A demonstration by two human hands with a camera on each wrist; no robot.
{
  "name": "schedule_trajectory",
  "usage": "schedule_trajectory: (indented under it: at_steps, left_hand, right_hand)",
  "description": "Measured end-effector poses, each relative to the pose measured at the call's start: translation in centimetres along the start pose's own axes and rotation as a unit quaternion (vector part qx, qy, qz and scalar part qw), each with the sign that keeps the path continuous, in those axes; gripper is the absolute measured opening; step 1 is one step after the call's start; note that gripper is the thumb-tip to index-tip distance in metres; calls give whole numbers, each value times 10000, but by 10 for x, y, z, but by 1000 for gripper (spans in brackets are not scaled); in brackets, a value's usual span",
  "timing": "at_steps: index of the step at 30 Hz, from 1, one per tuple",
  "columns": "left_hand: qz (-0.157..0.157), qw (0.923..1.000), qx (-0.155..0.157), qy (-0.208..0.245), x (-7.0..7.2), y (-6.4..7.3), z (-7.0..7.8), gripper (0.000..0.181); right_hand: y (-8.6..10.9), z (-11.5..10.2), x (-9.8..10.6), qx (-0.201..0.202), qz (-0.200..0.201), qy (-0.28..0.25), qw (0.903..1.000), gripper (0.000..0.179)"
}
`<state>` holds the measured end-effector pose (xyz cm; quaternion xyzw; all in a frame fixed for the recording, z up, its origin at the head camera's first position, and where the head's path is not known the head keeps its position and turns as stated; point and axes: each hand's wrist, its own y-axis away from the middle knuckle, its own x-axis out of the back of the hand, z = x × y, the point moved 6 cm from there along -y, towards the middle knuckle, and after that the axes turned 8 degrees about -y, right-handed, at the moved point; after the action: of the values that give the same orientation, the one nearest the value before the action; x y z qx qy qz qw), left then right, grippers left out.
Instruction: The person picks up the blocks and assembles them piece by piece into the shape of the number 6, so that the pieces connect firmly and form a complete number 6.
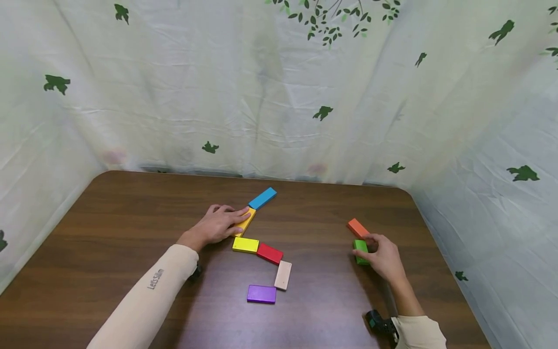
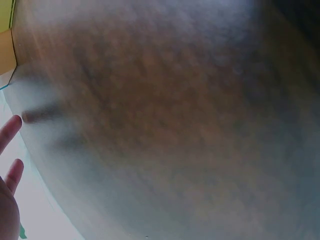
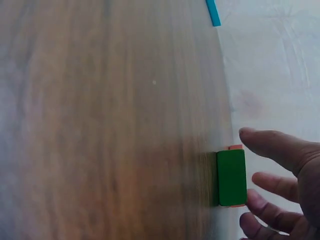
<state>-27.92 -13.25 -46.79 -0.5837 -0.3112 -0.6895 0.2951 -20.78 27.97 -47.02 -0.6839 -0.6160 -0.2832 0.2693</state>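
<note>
In the head view, my left hand (image 1: pixel 218 225) rests on an orange-yellow block (image 1: pixel 246 222), its fingers reaching across the top. A blue block (image 1: pixel 263 198) lies at that block's far end, and a yellow block (image 1: pixel 245 245) at its near end. My right hand (image 1: pixel 384 257) is at a green block (image 1: pixel 360 245), thumb and fingers spread around it. The right wrist view shows a gap between the thumb (image 3: pixel 272 145) and the green block (image 3: pixel 232 178). Touching the green block's far end, or nearly so, is an orange block (image 1: pixel 357 228).
From the yellow block, a red block (image 1: pixel 270 253), a pale wooden block (image 1: pixel 283 275) and a purple block (image 1: pixel 261 294) continue in a bent line toward the near side. The brown table (image 1: pixel 131 218) ends at a white leaf-print curtain (image 1: pixel 174 106) behind and at the sides.
</note>
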Motion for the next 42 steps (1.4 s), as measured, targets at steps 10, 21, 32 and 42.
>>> schedule_trajectory:
  at_steps: [10,21,32,42]
  left_hand:
    - [95,9999,-23,24,1,0,0,56]
    - [180,9998,-9,13,2,1,0,55]
    - [110,9999,-5,54,0,-1,-1,56]
    - [104,9999,13,64,1,-1,-1,56]
  right_hand:
    - [-2,1,-3,-139,-116,12,9998,46]
    - [3,0,-2,-196,-440,223,9986,44]
    - [1,-3,-8,-103,-402,357,9985,40]
    - [-6,-16,-21,227,-452,271,9983,31]
